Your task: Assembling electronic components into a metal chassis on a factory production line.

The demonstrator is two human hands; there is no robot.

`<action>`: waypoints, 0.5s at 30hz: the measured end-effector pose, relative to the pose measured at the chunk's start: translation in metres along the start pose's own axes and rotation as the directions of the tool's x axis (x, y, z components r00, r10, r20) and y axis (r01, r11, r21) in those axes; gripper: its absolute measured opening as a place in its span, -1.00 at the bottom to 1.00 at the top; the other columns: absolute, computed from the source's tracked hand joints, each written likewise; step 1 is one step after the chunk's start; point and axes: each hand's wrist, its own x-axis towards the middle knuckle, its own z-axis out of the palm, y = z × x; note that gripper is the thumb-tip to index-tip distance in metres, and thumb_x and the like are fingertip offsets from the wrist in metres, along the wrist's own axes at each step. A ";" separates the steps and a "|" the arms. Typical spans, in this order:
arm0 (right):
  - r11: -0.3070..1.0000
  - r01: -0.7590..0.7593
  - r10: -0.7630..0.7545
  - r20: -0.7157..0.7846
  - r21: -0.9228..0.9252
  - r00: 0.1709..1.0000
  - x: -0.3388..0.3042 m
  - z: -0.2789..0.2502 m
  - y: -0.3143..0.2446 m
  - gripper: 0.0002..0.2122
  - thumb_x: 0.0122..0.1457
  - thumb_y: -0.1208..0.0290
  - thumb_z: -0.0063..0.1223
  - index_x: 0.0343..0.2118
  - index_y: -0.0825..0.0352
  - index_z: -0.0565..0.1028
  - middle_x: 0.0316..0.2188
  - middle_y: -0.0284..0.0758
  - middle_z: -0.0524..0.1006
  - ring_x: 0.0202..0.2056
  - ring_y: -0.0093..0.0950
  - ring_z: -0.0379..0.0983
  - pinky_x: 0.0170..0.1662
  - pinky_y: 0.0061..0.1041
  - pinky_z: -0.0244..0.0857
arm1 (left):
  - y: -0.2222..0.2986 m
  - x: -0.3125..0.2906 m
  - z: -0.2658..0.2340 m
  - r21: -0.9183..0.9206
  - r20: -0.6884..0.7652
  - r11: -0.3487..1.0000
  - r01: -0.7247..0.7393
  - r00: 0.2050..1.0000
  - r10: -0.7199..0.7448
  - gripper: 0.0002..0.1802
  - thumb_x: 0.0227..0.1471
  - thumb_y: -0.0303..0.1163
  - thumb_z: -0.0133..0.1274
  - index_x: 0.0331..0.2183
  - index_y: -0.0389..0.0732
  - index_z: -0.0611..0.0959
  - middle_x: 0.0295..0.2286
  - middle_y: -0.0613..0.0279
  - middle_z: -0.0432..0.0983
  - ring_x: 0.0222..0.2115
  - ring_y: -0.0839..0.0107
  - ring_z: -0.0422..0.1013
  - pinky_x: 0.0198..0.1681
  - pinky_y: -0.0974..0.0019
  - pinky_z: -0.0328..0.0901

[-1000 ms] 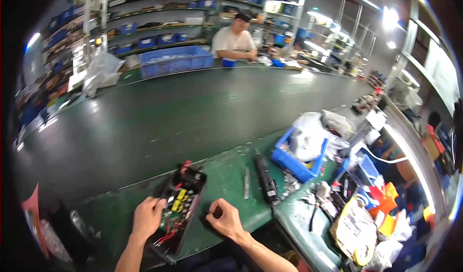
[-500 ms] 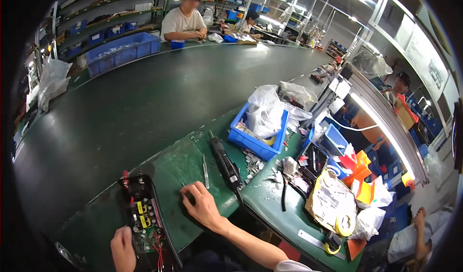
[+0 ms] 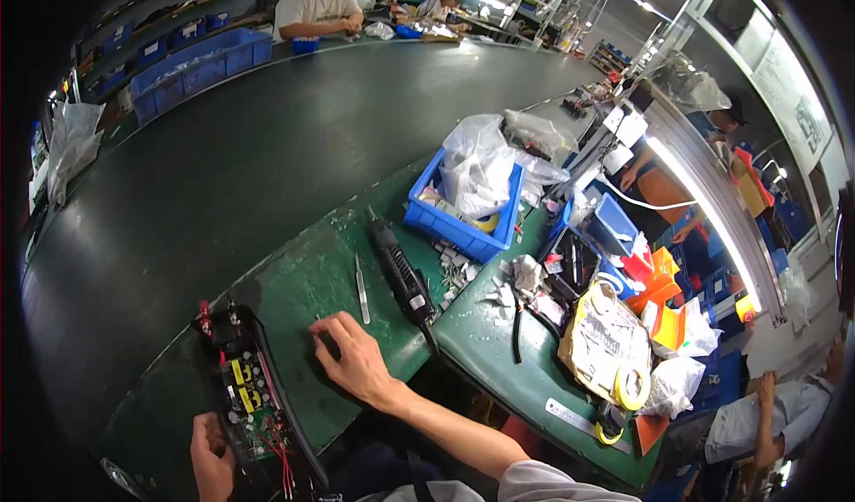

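Note:
A black-cased electronic device (image 3: pixel 267 386), its circuit board, yellow-wrapped parts and red wires exposed, lies on the green bench at the lower left. My left hand (image 3: pixel 212 459) is closed round the near left edge of the case, its fingertips partly hidden. To the right of the device, my right hand (image 3: pixel 354 359) rests on the bench with bent fingers, thumb and index apart. A tiny light piece (image 3: pixel 318 317) shows beside its fingertips; I cannot make out its kind. Metal tweezers (image 3: pixel 362 290) and a black electric screwdriver (image 3: pixel 401 270) lie just beyond this hand.
A blue bin (image 3: pixel 468 235) with plastic bags stands behind the screwdriver. On the right are pliers (image 3: pixel 519 328), a worn carton tray (image 3: pixel 606 337), yellow tape (image 3: pixel 632 386) and a steel ruler (image 3: pixel 574 416). The dark belt (image 3: pixel 267 163) runs behind; people sit across it and at right.
The view has tilted down and shifted right, so the whole scene sits higher and further left. My left hand's fingers now curl more at the case edge; my right hand keeps its place on the bench.

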 end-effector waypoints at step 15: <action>0.993 -0.087 0.092 0.062 -0.075 0.994 0.000 0.004 -0.009 -0.89 0.19 0.62 0.21 -0.23 0.38 0.54 -0.37 -0.28 0.53 -0.43 -0.47 0.47 -0.32 -0.50 0.36 | 0.003 0.005 -0.004 0.125 0.234 0.952 -0.279 0.941 0.245 -0.37 0.00 -0.68 0.31 -0.01 -0.20 0.28 -0.59 0.32 0.36 -0.62 0.56 0.27 -0.54 0.40 0.15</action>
